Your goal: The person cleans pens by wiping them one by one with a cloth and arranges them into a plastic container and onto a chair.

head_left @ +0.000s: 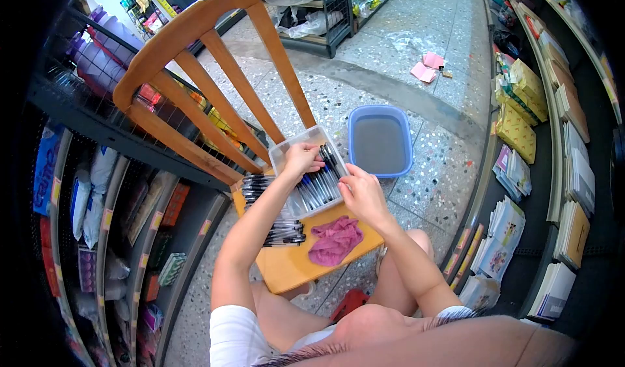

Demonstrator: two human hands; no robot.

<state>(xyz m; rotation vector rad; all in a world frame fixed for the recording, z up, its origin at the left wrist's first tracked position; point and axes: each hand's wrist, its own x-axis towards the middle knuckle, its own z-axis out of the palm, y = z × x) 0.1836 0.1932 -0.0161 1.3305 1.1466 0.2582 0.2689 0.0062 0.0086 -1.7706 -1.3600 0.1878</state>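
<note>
You seemingly arrange pens (315,190), left hand (302,159) curled in the box (295,138), right hand (364,194) at its rim, holds unclear, steadiness needed next.

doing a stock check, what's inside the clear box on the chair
The clear box holds many pens lying side by side, with some blue among them. The left hand covers part of the inside; what lies beneath it, or under the top pens, cannot be seen.

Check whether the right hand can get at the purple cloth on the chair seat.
Probably yes: the purple cloth lies uncovered on the chair seat, close to the right hand and on the person's side of the plastic box; nothing seems to bar the way.
</note>
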